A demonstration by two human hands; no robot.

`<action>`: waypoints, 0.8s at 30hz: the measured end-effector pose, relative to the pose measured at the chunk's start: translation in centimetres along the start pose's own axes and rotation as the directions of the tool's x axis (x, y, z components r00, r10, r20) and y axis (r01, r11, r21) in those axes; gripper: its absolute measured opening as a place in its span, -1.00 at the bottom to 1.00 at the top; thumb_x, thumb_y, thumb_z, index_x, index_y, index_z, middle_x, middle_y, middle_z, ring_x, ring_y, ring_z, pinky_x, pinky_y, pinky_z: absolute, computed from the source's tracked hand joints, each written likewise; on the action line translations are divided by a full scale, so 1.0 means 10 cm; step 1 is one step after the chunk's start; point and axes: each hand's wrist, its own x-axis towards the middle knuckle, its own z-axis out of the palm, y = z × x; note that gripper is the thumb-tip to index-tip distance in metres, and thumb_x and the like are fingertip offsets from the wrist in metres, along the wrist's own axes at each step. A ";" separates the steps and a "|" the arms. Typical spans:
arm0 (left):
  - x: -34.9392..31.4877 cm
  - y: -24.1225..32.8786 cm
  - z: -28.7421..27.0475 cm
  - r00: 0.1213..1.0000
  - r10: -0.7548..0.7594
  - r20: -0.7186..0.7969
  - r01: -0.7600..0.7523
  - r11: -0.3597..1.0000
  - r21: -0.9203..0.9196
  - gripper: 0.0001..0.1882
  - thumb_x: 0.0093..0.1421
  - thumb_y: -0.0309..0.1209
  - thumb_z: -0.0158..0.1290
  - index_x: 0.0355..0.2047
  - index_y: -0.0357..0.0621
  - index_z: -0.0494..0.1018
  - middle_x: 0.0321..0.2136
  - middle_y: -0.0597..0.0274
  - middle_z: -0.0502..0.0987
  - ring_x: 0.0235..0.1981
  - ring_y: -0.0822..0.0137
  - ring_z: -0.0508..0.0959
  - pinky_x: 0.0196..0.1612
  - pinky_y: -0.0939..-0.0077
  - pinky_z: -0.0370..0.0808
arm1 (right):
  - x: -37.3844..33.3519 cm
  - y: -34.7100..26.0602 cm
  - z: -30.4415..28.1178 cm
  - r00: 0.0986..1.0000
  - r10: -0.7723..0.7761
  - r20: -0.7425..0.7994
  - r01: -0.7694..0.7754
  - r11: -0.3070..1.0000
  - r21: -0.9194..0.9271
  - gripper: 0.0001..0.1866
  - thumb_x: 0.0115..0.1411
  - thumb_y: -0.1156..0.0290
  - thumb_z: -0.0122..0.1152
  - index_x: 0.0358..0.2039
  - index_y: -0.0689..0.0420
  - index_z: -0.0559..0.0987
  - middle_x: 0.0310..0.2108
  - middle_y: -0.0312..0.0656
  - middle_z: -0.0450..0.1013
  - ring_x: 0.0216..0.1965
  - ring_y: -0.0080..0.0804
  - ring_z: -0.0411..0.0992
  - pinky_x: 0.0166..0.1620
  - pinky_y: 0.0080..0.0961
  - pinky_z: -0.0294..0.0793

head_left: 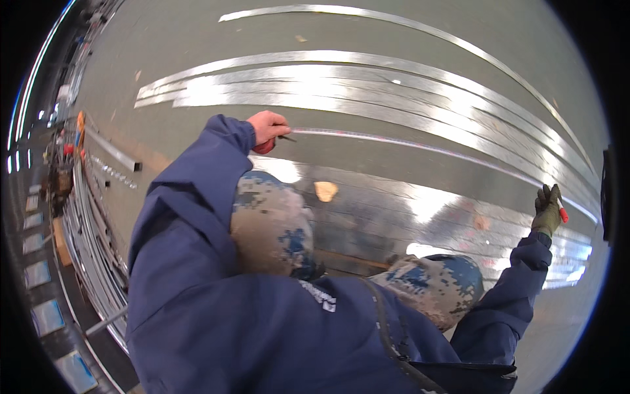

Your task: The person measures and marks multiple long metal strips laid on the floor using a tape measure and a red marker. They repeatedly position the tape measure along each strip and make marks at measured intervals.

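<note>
A long, pale tape measure blade [407, 144] stretches from left to right above the sheet metal. At its left end my bare left hand [268, 126] is closed on the tape measure, with a red rounded part [265, 146] showing under the palm. A thin dark pointed piece [287, 138] sticks out beside those fingers; its kind is unclear. Far to the right, my right hand [546, 211] wears a dark green glove and lies close to the blade. A red marker-like stick [563, 214] with a pale tip shows at its fingers, which are partly curled around it.
Long shiny metal strips [308, 82] lie side by side beyond the tape, with a single narrow strip [394, 18] farther off. Dark metal sheets [374, 197] lie before my knees, a tan scrap [325, 191] on them. Metal profiles [98, 243] are piled at left.
</note>
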 end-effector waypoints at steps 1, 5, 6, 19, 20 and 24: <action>-0.03 -0.10 0.00 0.998 0.035 -0.054 -0.033 0.999 0.041 -0.74 0.26 -0.26 0.12 -0.28 -0.23 0.60 -0.46 0.06 0.62 -0.41 0.23 0.59 -0.27 0.35 0.50 | -0.16 -0.18 0.14 0.998 -0.032 0.057 0.033 0.999 -0.024 -0.51 0.25 0.11 0.31 0.12 0.06 0.51 -0.07 -0.09 0.58 -0.20 -0.37 0.56 -0.25 -0.56 0.47; -0.22 -0.56 -0.15 0.989 0.023 -0.148 -0.008 0.994 0.105 -0.72 0.25 -0.21 0.14 -0.28 -0.21 0.59 -0.47 -0.03 0.59 -0.42 0.08 0.57 -0.29 0.29 0.49 | -1.01 -0.70 0.99 0.955 -0.067 0.289 0.123 0.976 -0.181 -0.49 0.31 0.14 0.23 0.22 0.03 0.46 -0.22 -0.24 0.55 -0.36 -0.59 0.46 -0.32 -0.67 0.39; -0.35 -0.73 -0.23 0.981 0.034 -0.190 -0.012 0.993 0.113 -0.72 0.25 -0.22 0.14 -0.28 -0.20 0.59 -0.51 0.01 0.58 -0.47 0.13 0.57 -0.34 0.31 0.49 | -1.29 -0.76 1.30 0.938 -0.058 0.341 0.148 0.959 -0.243 -0.49 0.32 0.14 0.22 0.22 0.04 0.46 -0.25 -0.27 0.54 -0.38 -0.61 0.43 -0.33 -0.68 0.37; -1.38 -2.55 -2.07 0.887 -0.308 -0.345 0.283 0.951 -0.121 -0.74 0.20 -0.25 0.22 -0.31 -0.23 0.63 -0.55 0.14 0.57 -0.49 0.33 0.53 -0.35 0.39 0.45 | -2.84 -0.96 2.80 0.821 0.184 0.540 0.228 0.762 -0.607 -0.53 0.34 0.29 0.17 0.21 0.14 0.43 -0.40 -0.28 0.49 -0.50 -0.62 0.37 -0.47 -0.69 0.33; -1.35 -2.62 -1.94 0.873 -0.342 -0.348 0.310 0.940 -0.145 -0.73 0.19 -0.25 0.22 -0.29 -0.24 0.63 -0.52 0.12 0.59 -0.45 0.30 0.54 -0.31 0.37 0.45 | -2.78 -0.92 2.75 0.826 0.205 0.524 0.232 0.724 -0.649 -0.54 0.34 0.28 0.18 0.21 0.14 0.43 -0.41 -0.28 0.49 -0.50 -0.62 0.38 -0.47 -0.69 0.34; -1.45 -3.02 -1.91 0.838 -0.418 -0.352 0.378 0.908 -0.179 -0.67 0.17 -0.20 0.24 -0.26 -0.25 0.63 -0.45 0.03 0.62 -0.42 0.24 0.56 -0.25 0.34 0.47 | -2.75 -0.85 2.74 0.816 0.277 0.507 0.229 0.651 -0.724 -0.54 0.36 0.30 0.15 0.22 0.14 0.41 -0.43 -0.29 0.48 -0.51 -0.63 0.38 -0.48 -0.70 0.32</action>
